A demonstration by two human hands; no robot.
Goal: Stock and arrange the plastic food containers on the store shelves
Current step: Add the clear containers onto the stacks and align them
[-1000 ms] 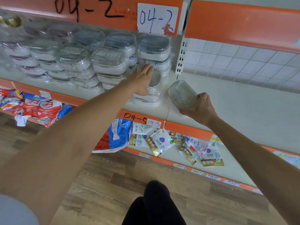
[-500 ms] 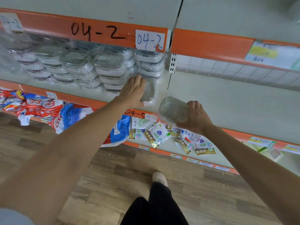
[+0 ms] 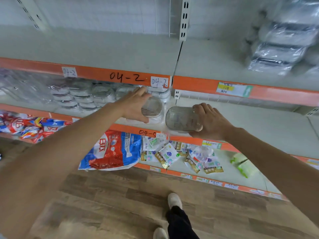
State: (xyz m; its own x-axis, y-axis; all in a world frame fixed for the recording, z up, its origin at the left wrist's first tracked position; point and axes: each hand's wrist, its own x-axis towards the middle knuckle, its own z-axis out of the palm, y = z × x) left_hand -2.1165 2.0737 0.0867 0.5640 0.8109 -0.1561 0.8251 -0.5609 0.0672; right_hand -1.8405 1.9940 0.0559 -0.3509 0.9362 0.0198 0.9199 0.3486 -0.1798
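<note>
Orange shelf edge (image 3: 96, 73) reads "04-2"; lower edge (image 3: 131, 129), "04-5".

A red-and-blue bag (image 3: 112, 150) and small sachets (image 3: 166, 155) lie on the lowest shelf above wood-look flooring (image 3: 120, 200)
</note>
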